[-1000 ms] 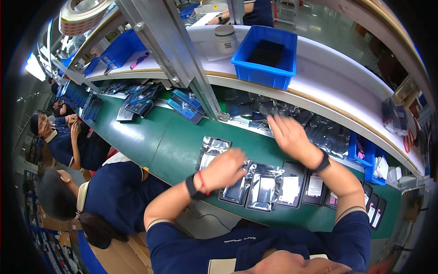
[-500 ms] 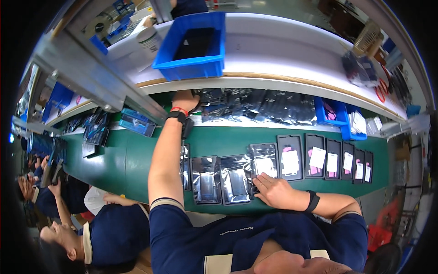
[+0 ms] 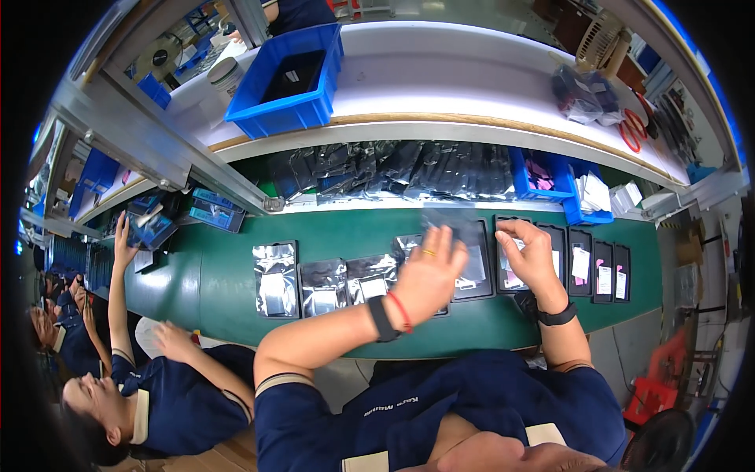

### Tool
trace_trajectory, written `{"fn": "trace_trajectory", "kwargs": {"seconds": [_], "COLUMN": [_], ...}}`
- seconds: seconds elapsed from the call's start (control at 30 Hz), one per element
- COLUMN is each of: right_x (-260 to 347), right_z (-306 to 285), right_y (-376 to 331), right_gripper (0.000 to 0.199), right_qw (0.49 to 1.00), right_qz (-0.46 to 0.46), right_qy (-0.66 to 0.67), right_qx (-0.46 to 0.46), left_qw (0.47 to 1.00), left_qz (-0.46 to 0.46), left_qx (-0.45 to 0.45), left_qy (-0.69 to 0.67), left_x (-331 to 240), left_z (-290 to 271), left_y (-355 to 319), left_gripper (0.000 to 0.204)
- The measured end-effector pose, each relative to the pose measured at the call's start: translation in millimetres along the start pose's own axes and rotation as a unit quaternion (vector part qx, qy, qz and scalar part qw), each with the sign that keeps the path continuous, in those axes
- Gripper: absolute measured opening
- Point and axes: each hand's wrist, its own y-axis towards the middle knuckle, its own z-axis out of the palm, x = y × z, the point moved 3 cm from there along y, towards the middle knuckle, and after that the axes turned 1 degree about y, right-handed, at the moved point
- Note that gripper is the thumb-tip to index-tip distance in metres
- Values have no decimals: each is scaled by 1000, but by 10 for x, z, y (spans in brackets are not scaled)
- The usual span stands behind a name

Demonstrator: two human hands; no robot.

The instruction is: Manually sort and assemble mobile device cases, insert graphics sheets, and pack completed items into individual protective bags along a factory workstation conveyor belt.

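- My left hand [image 3: 429, 271] grips a shiny grey bag [image 3: 464, 236], lifted just above the green bench [image 3: 220, 275] to keep it flat.
- My right hand [image 3: 531, 256] pinches the bag's far edge, steadying it over a black tray [image 3: 472, 271].

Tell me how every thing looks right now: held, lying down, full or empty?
left hand: raised, holding a clear bag
clear bag: held up over the belt
right hand: pinching the bag's edge
silver bags: lying flat on the green belt
black trays: lying in a row, each filled
blue bin: on the shelf, nearly empty
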Motion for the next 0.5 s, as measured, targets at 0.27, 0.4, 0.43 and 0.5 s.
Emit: {"fn": "trace_trajectory", "kwargs": {"seconds": [0.27,0.4,0.43,0.5], "right_x": [-118,-53,11,91], "right_z": [-174,-56,-6,43], "right_y": [-367,-518,-544,-583], "right_gripper": [18,32,37,41], "right_qw": [992,958,947,927], "right_qz": [-69,-129,-161,-215], "right_qy": [-34,-99,-125,-174], "right_qx": [99,236,248,255], "left_qw": [966,962,963,982], "left_qz": [-51,-101,-114,-120], "left_qx": [252,253,236,122], "left_qy": [2,-34,-63,-78], "left_x": [-487,-429,-399,-503], "left_z": [575,556,532,329], "left_y": [-42,-215,-265,-359], "left_gripper": [83,93,93,83]}}
